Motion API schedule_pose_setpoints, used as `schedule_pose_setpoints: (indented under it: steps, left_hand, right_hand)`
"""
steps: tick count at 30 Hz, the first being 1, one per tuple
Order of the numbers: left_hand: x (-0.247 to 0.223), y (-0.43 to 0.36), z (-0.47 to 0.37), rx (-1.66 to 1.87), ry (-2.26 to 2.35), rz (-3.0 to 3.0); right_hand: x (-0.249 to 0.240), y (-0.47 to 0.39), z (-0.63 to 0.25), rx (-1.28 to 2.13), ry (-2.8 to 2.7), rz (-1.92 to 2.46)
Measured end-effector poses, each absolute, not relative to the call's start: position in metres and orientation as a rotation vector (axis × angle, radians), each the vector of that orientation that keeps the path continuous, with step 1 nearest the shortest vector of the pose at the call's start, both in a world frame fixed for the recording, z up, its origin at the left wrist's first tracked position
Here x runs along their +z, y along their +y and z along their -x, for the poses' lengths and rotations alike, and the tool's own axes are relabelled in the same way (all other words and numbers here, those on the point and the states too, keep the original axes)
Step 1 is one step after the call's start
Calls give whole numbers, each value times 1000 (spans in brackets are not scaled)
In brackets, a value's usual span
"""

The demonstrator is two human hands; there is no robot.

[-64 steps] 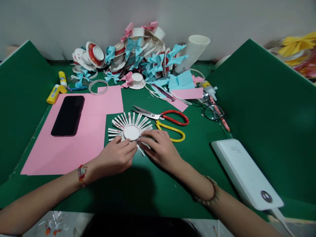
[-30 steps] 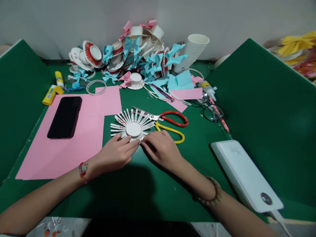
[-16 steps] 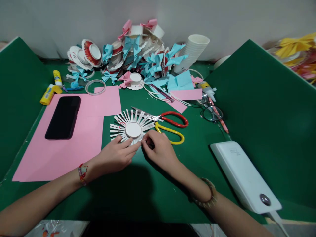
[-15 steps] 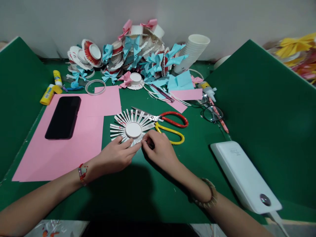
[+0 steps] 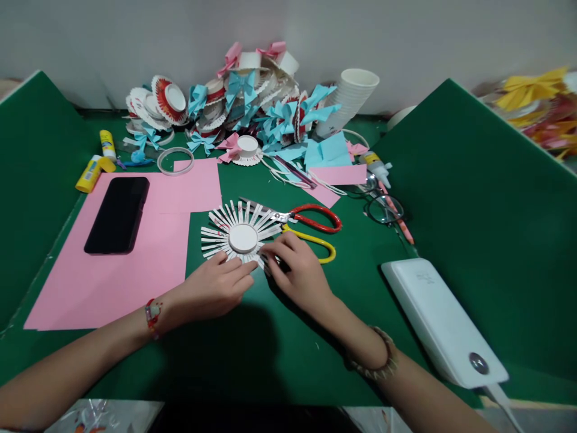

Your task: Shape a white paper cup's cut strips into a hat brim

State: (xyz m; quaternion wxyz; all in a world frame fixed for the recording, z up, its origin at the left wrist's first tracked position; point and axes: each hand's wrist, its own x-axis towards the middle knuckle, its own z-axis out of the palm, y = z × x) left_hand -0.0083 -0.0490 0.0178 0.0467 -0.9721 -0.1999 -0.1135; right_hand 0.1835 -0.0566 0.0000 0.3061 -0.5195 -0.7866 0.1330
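A white paper cup [image 5: 243,239], its wall cut into narrow strips and splayed out like a sun, lies on the green table with its round base facing up. My left hand [image 5: 220,284] holds the near-left strips, fingers pressed together over them. At the near-right edge, my right hand [image 5: 300,267] pinches a strip between thumb and fingers; the fingertips partly hide it. Scissors [image 5: 318,218] with one red and one yellow handle lie just behind my right hand, and some strips overlap their blades.
Pink paper [image 5: 157,240] with a black phone [image 5: 118,214] on it spreads to the left. Behind are paper-cup hats [image 5: 243,90] with bows, stacked cups [image 5: 354,96] and glue sticks [image 5: 92,172]. Glasses [image 5: 384,208] and a white power bank [image 5: 444,319] lie right, beside a green partition [image 5: 487,222].
My right fingers have shifted slightly up along the strips, and my left fingertips have drawn a little apart from them. The view has moved a little; the cup stays in place.
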Motion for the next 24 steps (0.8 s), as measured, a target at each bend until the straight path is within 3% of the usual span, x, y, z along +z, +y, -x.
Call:
schedule_pose_setpoints:
  steps: [24]
  left_hand:
    - [14,-50,10,-409,-642,2984]
  right_hand:
    - [2,-50,-174,503,-2118,1645]
